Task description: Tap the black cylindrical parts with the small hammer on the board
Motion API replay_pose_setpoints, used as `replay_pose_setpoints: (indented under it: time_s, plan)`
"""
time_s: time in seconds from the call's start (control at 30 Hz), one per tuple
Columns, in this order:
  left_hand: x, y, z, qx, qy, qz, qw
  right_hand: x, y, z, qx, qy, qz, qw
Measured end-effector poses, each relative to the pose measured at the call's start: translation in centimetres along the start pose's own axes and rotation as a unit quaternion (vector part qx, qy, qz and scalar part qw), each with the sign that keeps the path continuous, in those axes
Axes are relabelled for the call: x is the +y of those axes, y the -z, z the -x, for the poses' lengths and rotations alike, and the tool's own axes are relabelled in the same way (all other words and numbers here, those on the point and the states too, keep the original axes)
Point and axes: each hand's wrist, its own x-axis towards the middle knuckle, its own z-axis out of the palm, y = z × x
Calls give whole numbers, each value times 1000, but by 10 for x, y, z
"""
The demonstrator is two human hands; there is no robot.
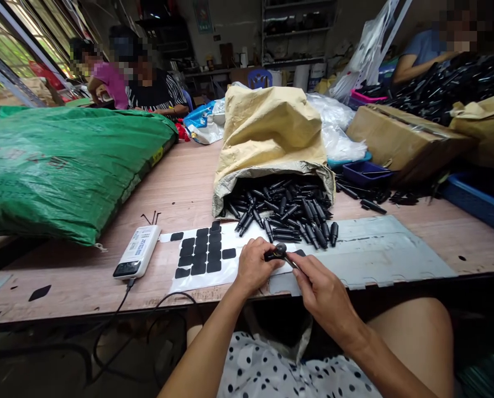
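Note:
My left hand (253, 264) is closed on a small black cylindrical part (268, 256), pinched between thumb and fingers above the table's front edge. In my right hand (324, 284) is a thin metal tool with a round dark head (280, 250), its shaft slanting from my fingers up to the black part. The head meets or overlaps the part; I cannot tell exactly how they touch. Just beyond my hands, many similar black tubular parts (286, 213) spill from the mouth of a tan sack (272, 127). A white sheet with black rounded-square stickers (200, 251) lies left of my hands.
A white power bank (138, 251) with a cable stands at left, near a bulging green sack (60, 166). A grey board (379, 249) lies at right. Beyond it are a purple tray (365, 172), cardboard box (408, 138) and blue bin (479, 196). Several people sit behind.

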Motion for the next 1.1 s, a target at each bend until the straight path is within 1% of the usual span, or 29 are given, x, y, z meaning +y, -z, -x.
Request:
replay_pose_setpoints:
  time_s: [0.17, 0.27, 0.33, 0.37, 0.43, 0.47, 0.5, 0.53, 0.6, 0.63, 0.67, 0.73, 0.77, 0.83, 0.93, 1.0, 1.03, 1.07, 1.1]
  plan:
    - [-2, -2, 0, 9, -13, 14, 1000, 3, 4, 2, 32, -14, -22, 999]
    - [-2, -1, 0, 9, -7, 9, 1000, 3, 4, 5, 16, -28, -27, 999]
    - [-1, 0, 1, 9, -6, 6, 1000, 7, 8, 3, 20, -35, -34, 999]
    - [0, 0, 1, 8, -8, 4, 1000, 11, 13, 1, 34, -37, -36, 998]
    - [1, 1, 2, 4, -14, 0, 1000, 24, 29, -7, 81, -54, -18, 995]
    - [1, 1, 2, 3, -17, -2, 1000, 34, 39, -14, 109, -71, 7, 991]
    - [1, 2, 2, 3, -20, -3, 1000, 45, 49, -21, 130, -102, 45, 985]
    - [1, 2, 2, 3, -22, -4, 1000, 58, 59, -30, 150, -136, 94, 975]
    - [0, 2, 2, 6, -26, -5, 1000, 84, 72, -47, 164, -203, 192, 946]
    - [-1, 2, 2, 7, -29, -6, 1000, 97, 76, -54, 154, -229, 228, 934]
    - [-1, 2, 2, 8, -33, -6, 999, 108, 76, -60, 137, -251, 253, 924]
    - [-2, 2, 2, 6, -41, -4, 999, 125, 70, -68, 105, -268, 286, 914]
    - [-3, 3, 1, 5, -45, 0, 999, 131, 64, -70, 98, -263, 301, 911]
    - [-2, 4, 0, 1, -51, 17, 999, 138, 50, -69, 106, -232, 339, 905]
    - [1, 8, 3, 3, -57, 82, 995, 142, 36, -64, 133, -189, 386, 893]
    - [6, 15, 13, -2, -36, 191, 981, 143, 33, -62, 139, -178, 396, 890]
    - [10, 20, 20, -18, -14, 267, 963, 143, 33, -61, 139, -174, 398, 890]
    - [14, 24, 29, -53, 12, 347, 936, 143, 34, -61, 138, -172, 399, 890]
    - [17, 29, 39, -107, 39, 417, 902, 143, 35, -61, 138, -170, 401, 890]
